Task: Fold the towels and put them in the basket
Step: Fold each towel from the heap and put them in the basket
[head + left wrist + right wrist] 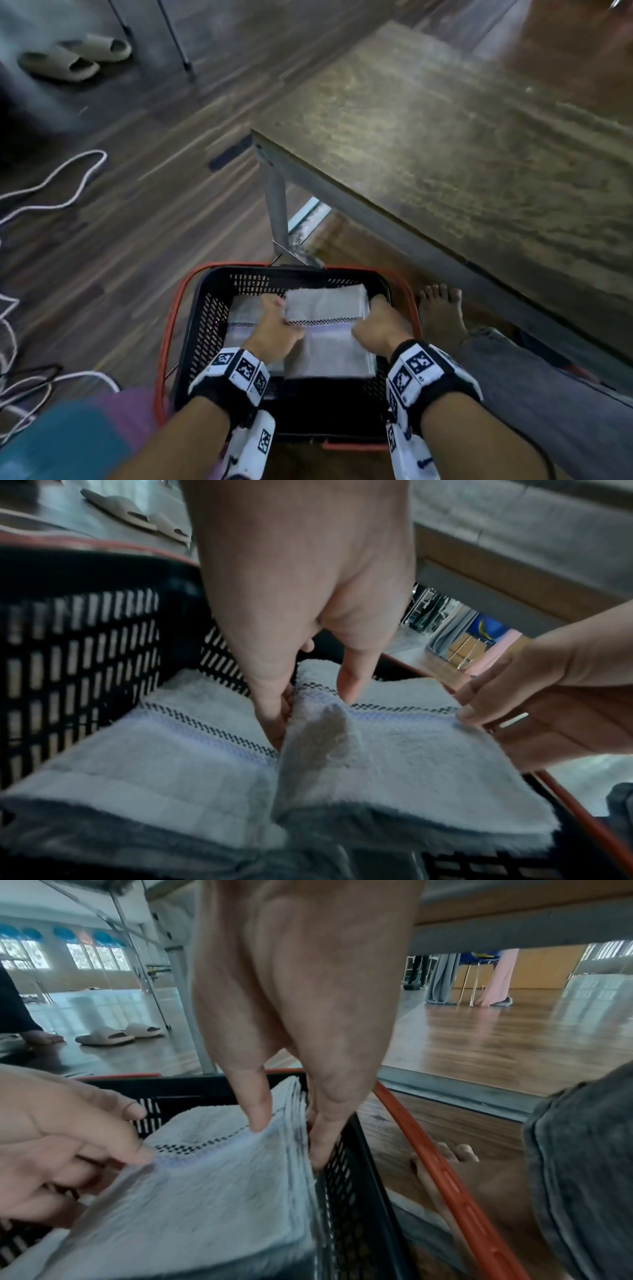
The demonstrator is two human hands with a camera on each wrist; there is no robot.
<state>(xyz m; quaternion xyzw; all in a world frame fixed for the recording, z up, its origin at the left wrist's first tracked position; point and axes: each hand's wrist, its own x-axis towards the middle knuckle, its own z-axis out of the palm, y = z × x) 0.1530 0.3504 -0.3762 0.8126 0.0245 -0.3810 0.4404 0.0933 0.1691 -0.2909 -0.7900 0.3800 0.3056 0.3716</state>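
Note:
A black basket [205, 318] with red handles stands on the floor in front of me. Inside lie folded white towels with a checked stripe. One stack [239, 320] [154, 750] fills the left side. On the right, a folded towel [329, 318] [394, 750] [205, 1191] tops another pile. My left hand [274, 322] [308, 704] pinches its left edge, thumb on top and fingers tucked under. My right hand [373, 322] [287, 1129] grips its right edge, thumb on top, fingers down between towel and basket wall [346, 1177].
A brown table [445, 154] with a metal leg [275, 198] stands just beyond the basket. My bare foot [442, 315] and jeans leg [548, 394] lie to the right. White cables [51, 185] trail on the floor at left. Slippers [75, 56] sit far left.

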